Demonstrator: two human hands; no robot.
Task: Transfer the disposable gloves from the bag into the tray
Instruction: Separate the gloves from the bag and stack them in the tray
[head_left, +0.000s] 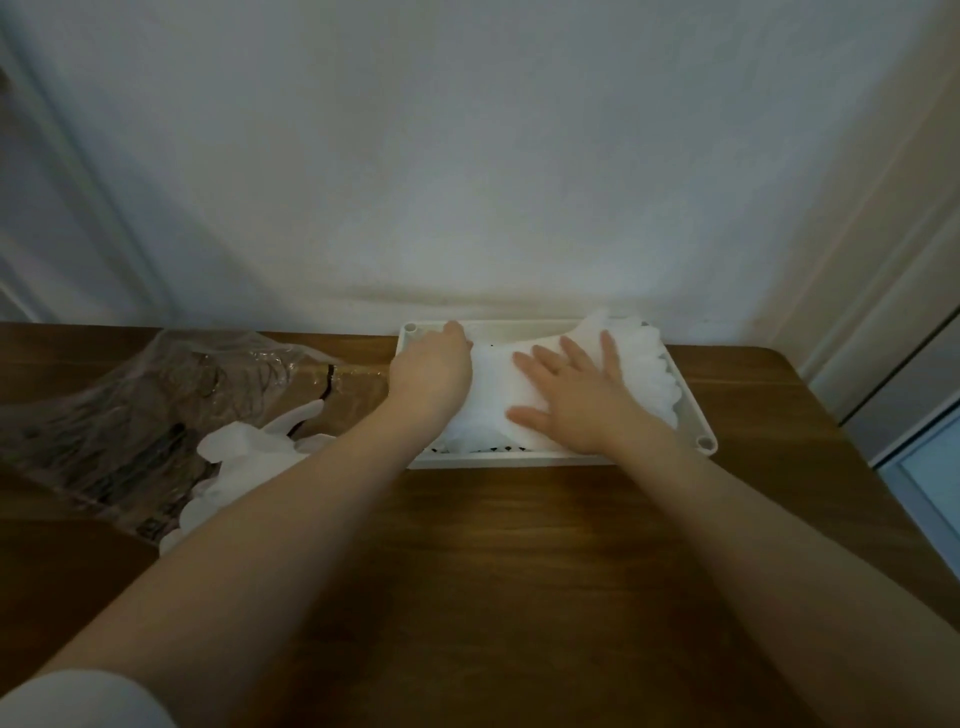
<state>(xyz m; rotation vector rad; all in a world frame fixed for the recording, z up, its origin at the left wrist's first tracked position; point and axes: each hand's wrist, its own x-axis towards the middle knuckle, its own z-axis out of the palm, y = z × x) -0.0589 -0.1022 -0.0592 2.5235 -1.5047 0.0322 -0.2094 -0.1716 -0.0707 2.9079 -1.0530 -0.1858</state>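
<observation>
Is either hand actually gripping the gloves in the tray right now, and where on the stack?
The right hand presses flat on the stack of gloves, gripping nothing. The left hand is at the stack's left end; its fingers are hidden, so a grip cannot be told.

Single head-worn view, forward and down, close over the table (519, 571) against the wall (467, 156)
</observation>
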